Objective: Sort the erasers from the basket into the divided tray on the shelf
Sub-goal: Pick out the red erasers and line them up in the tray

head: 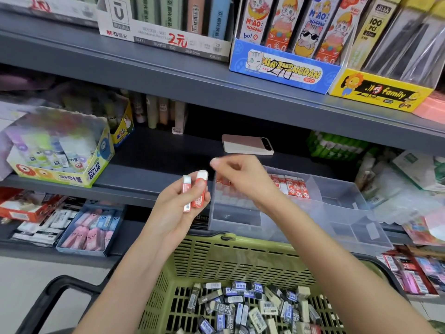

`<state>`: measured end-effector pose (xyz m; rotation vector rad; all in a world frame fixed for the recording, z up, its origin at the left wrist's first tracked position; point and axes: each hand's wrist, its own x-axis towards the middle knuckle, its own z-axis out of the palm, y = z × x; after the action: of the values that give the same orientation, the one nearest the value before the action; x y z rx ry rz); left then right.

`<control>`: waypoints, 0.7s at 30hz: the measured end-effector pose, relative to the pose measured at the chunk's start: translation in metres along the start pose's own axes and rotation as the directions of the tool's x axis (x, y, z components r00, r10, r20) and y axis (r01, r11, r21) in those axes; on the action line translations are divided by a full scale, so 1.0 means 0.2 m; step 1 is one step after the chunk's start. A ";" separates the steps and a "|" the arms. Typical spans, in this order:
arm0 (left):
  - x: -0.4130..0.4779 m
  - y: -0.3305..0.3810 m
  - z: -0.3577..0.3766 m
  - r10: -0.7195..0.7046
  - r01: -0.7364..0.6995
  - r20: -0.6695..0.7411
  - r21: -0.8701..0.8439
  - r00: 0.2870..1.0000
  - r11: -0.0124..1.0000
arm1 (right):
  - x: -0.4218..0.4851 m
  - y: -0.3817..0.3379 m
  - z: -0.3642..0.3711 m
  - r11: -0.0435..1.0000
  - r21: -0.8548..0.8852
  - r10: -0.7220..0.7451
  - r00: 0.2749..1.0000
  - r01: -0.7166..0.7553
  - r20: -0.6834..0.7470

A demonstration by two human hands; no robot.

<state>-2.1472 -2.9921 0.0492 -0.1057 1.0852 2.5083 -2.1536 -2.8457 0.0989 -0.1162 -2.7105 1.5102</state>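
Two red-sleeved erasers [198,191] sat pinched in the left hand [173,213]; the slack, seemingly empty right hand [243,179] at three o'clock should move one into the divided tray [342,189].

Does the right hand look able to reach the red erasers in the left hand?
Probably yes: the right hand hovers just beside the red erasers the left hand holds up, seemingly empty, with nothing between them.

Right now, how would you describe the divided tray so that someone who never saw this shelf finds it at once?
Start at the green basket at the bottom. Above its far rim, on the dark middle shelf, stands the divided tray, partly behind the right hand. It alone is clear rigid plastic, with red-sleeved erasers in its back compartments; its neighbours are printed boxes and packets.
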 end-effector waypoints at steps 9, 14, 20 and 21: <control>-0.02 -0.01 0.01 0.109 -0.110 0.018 0.203 0.994 0.973 | -0.10 -0.08 -0.05 0.993 0.111 -0.066 0.975 0.044 0.212; -0.03 -0.01 0.00 0.158 -0.119 -0.143 0.246 0.977 0.962 | 0.03 -0.01 -0.22 0.939 0.312 0.180 0.979 -0.142 -0.096; -0.01 0.01 -0.03 0.089 -0.059 -0.157 0.186 0.984 0.981 | 0.13 0.08 -0.21 0.924 -0.117 0.362 0.931 -0.364 -0.037; -0.01 0.01 -0.02 0.075 -0.053 -0.159 0.139 0.984 0.989 | 0.14 0.09 -0.20 0.923 -0.099 0.373 0.928 -0.373 -0.021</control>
<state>-2.1458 -2.9970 0.0473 -0.2457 1.3404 2.5098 -2.1776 -2.8013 0.1048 -0.6734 -2.8838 1.4398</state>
